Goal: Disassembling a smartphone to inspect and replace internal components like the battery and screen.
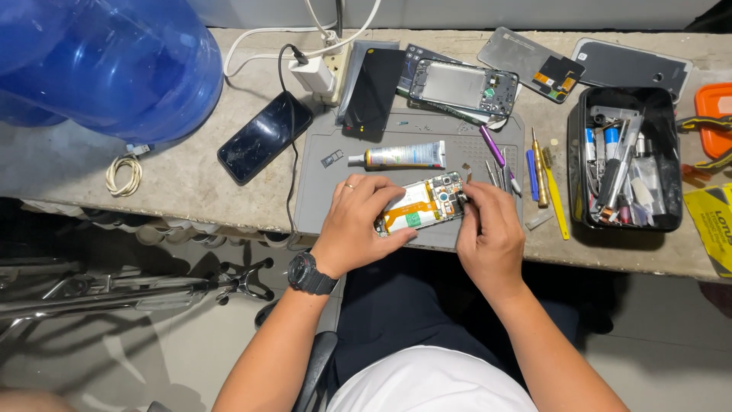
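Left hand [354, 225] fingers pinch opened phone [421, 204] over grey mat [320, 191] on worktop | right hand [488, 229] fingers pressed together at its camera end | best: steady grip, light touch

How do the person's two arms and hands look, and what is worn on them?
Both forearms are bare, with no sleeves or gloves showing. The left hand has a thin ring on one finger and a bulky black wristwatch with a round face at the wrist. The right hand shows no ring, watch or band. No markings can be told on either arm.
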